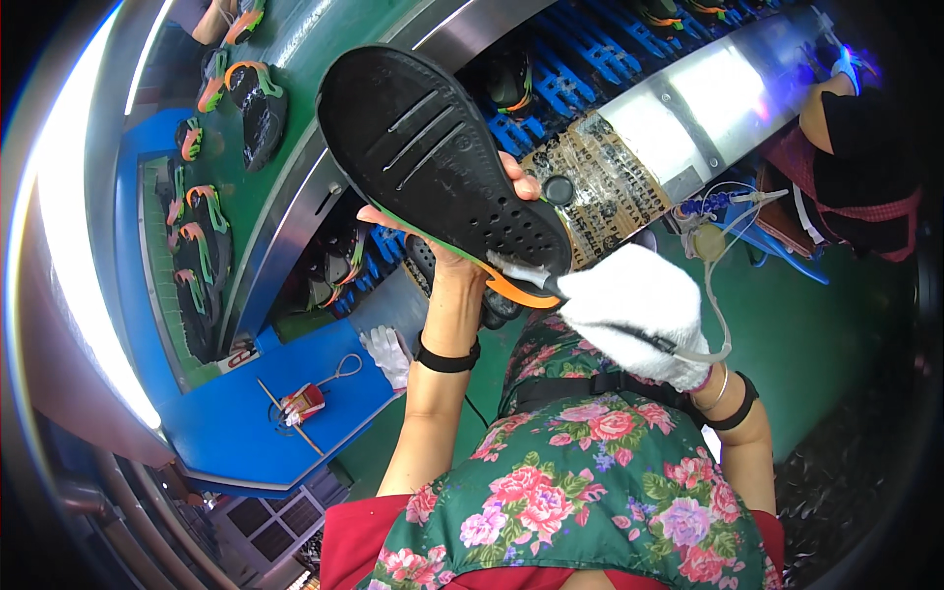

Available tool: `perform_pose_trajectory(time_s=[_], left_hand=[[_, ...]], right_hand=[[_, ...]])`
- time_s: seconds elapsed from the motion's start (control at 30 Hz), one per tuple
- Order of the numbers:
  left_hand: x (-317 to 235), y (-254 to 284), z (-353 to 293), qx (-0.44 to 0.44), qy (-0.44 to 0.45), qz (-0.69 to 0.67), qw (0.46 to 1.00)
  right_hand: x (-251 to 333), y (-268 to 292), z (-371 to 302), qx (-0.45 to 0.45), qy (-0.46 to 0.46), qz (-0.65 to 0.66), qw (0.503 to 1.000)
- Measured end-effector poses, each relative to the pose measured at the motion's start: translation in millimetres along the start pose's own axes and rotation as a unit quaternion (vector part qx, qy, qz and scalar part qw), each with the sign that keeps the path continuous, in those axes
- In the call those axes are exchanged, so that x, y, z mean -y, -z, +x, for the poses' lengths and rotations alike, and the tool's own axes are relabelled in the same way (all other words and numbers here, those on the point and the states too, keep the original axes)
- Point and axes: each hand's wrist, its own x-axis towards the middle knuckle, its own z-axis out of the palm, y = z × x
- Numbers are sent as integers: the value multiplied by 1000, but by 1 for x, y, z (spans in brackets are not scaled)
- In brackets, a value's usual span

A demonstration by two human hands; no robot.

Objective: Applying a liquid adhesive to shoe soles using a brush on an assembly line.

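A large black shoe sole point(423, 147) is held up, tilted, in my left hand point(457, 261). The thumb and fingers grip its edges, with part of the hand hidden behind it. Slots mark its broad end, small holes its narrower end, and an orange and green band edges it. My right hand point(634, 313), in a white knit glove, is closed round a dark-handled brush point(553, 286) with a thin hose attached. The brush tip is at the sole's narrow end, beside a whitish wet smear point(519, 269). Another dark sole point(421, 261) shows partly behind my left wrist.
On the left, a green conveyor belt point(305, 34) carries several black soles with orange and green trim. A blue table point(236, 433) bears a red container point(303, 401) and a white glove point(385, 354). Cardboard-covered ledge point(590, 187) and blue racks stand ahead. A co-worker's arm point(816, 118) is at right.
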Motion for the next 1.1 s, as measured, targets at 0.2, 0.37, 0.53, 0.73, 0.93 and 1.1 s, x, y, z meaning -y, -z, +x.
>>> perform_pose_trajectory(time_s=[0.2, 0.37, 0.53, 0.73, 0.93, 1.1], left_hand=[[-3, -3, 10, 71, 4, 83, 994], [-4, -2, 13, 67, 26, 70, 995], [-5, -3, 16, 77, 26, 96, 992], [1, 6, 26, 95, -10, 34, 995], [6, -7, 17, 18, 35, 34, 999], [11, -8, 16, -8, 10, 42, 999]], right_hand=[[-6, 1, -1, -26, -26, 47, 998], [0, 5, 2, -4, -22, 23, 999], [-2, 6, -1, 18, 10, -7, 1000], [7, 7, -6, 58, 45, -34, 997], [15, 3, -8, 35, 60, -37, 997], [19, 8, -8, -2, -7, -41, 999]])
